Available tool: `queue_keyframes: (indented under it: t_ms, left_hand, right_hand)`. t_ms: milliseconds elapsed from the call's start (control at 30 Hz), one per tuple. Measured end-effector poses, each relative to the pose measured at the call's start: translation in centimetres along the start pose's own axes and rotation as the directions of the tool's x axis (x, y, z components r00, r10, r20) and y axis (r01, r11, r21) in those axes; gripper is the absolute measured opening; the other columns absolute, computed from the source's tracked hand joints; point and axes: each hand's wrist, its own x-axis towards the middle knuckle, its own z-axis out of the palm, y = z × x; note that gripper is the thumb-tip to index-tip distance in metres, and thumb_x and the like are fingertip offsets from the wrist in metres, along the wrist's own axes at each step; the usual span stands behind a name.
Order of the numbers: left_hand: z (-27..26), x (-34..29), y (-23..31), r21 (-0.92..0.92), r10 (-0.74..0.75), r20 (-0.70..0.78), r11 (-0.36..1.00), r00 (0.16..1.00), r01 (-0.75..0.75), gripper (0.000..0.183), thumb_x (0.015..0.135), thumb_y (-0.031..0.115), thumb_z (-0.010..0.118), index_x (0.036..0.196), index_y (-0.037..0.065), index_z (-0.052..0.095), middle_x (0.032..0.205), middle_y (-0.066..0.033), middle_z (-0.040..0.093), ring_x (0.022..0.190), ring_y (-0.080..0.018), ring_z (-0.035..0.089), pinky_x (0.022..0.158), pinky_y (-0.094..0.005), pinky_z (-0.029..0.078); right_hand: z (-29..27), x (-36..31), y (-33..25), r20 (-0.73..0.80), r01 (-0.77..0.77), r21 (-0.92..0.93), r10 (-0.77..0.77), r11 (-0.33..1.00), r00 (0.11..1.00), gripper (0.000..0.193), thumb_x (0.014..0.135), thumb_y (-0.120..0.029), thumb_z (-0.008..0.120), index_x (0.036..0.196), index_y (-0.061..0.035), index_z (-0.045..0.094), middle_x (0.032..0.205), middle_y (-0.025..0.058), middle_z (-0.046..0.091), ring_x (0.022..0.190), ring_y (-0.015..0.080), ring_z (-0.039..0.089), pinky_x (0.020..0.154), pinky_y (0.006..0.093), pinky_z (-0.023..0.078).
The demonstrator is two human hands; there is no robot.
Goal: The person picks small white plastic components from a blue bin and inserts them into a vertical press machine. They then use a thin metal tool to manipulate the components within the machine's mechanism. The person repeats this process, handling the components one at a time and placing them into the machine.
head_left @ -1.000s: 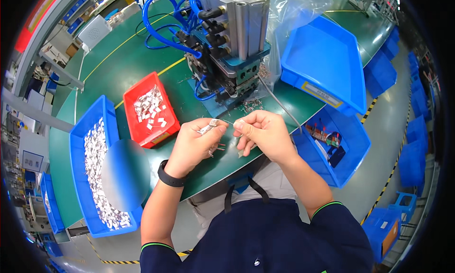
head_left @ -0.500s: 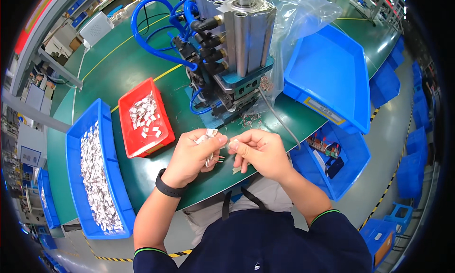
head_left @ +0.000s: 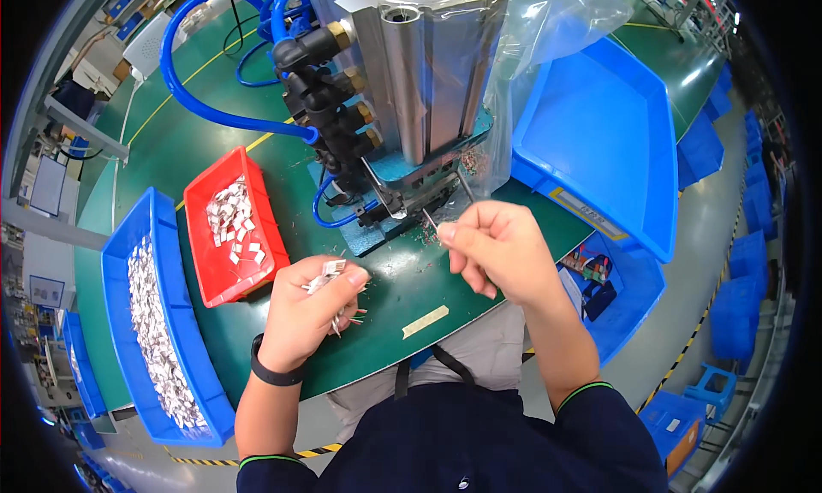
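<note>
My left hand [head_left: 306, 316] is closed around a bunch of small white connectors [head_left: 328, 276] with short wire leads, some poking out below the fingers. It is just right of the red tray's near end. My right hand [head_left: 501, 246] pinches a thin, greyish piece [head_left: 431, 218] between thumb and forefinger; its kind is too small to make out. The tip of this piece points at the base of a pneumatic press [head_left: 419, 91] with a metal cylinder. Loose white pieces lie in the red tray [head_left: 221, 283].
A long blue bin [head_left: 197, 347] full of white pieces stands at the left. Another blue bin [head_left: 599, 125] is at the right, above a lower blue bin [head_left: 638, 292] holding assorted items. A tape strip [head_left: 425, 322] sticks near the table edge. Blue hoses [head_left: 201, 99] loop left of the press.
My hands, together before, are now apart. The right has moved forward toward the press base with the thin piece; the left has drawn leftward, keeping its bunch. The view has shifted closer to the press.
</note>
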Motion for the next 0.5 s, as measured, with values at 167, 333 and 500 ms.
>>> queue_keyframes:
  t_ms: [167, 333, 500]
  left_hand:
    - [0.1, 0.0, -0.6, -0.009, -0.019, 0.004, 1.0, 1.0, 0.02, 0.016, 0.088, 0.015, 0.066, 0.086, 0.0, 0.065, 0.062, 0.0009, 0.055, 0.051, -0.0053, 0.047, 0.048, -0.0226, 0.039]
    - [0.3, 0.1, -0.9, 0.015, -0.022, 0.025, 1.0, 0.999, 0.022, 0.016, 0.089, 0.015, 0.066, 0.087, -0.001, 0.066, 0.062, 0.0018, 0.054, 0.052, -0.0046, 0.046, 0.049, -0.0229, 0.039]
    - [0.6, 0.1, -0.9, 0.001, -0.021, 0.008, 1.0, 1.0, 0.021, 0.015, 0.089, 0.014, 0.065, 0.088, -0.001, 0.066, 0.062, 0.0016, 0.054, 0.052, -0.0044, 0.047, 0.047, -0.0226, 0.037]
  right_hand:
    - [-0.3, 1.2, -0.3, 0.0, 0.002, 0.001, -0.002, 1.0, 1.0, 0.029, 0.089, -0.025, 0.065, 0.079, 0.0012, 0.06, 0.062, 0.0035, 0.059, 0.041, 0.006, 0.048, 0.034, 0.0208, 0.035]
    - [-0.3, 1.4, -0.3, -0.014, 0.01, 0.017, -0.01, 1.0, 1.0, 0.029, 0.089, -0.025, 0.065, 0.08, 0.0018, 0.06, 0.062, 0.0034, 0.058, 0.041, 0.0063, 0.049, 0.034, 0.0209, 0.036]
    - [-0.5, 1.7, -0.1, -0.022, 0.026, 0.008, -0.026, 1.0, 0.999, 0.028, 0.09, -0.024, 0.064, 0.082, 0.0021, 0.06, 0.061, 0.0028, 0.058, 0.041, 0.006, 0.048, 0.035, 0.0208, 0.035]
